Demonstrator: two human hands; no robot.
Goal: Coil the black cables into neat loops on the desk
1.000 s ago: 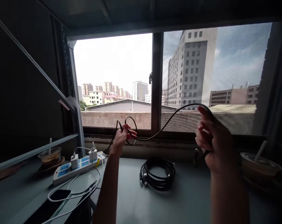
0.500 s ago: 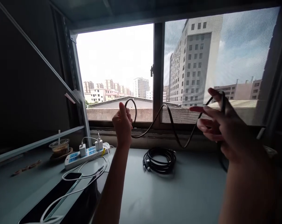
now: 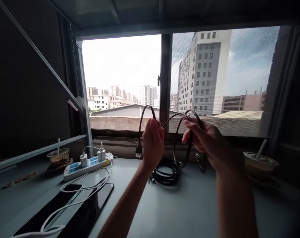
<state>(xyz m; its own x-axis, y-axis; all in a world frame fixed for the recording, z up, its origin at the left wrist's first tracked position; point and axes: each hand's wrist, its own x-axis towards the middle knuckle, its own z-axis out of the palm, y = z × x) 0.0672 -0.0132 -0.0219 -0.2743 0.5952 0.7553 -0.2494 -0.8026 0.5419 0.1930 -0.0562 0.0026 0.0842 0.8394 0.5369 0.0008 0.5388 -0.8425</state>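
Observation:
Wrapped round a black cable (image 3: 140, 127), my left hand (image 3: 153, 142) is closed, and a plug end (image 3: 138, 151) of that cable hangs down to its left. My right hand (image 3: 202, 135) pinches the same cable, which makes loops around its fingers. Between the hands the cable arches in front of the window. Below them, a coiled bundle of black cable (image 3: 166, 178) lies on the table (image 3: 174, 211).
At the left stand a power strip (image 3: 73, 171) with white chargers and a drink cup (image 3: 58, 158). Two dark phones or tablets (image 3: 90, 205) lie under white cables. Another cup (image 3: 260, 165) stands at the right. A metal shelf frame (image 3: 84, 89) borders the window.
My hands have come closer together, the right one moving left with its fingers now drawn in on the cable. The cable's plug end now shows beside my left hand. The view has shifted slightly.

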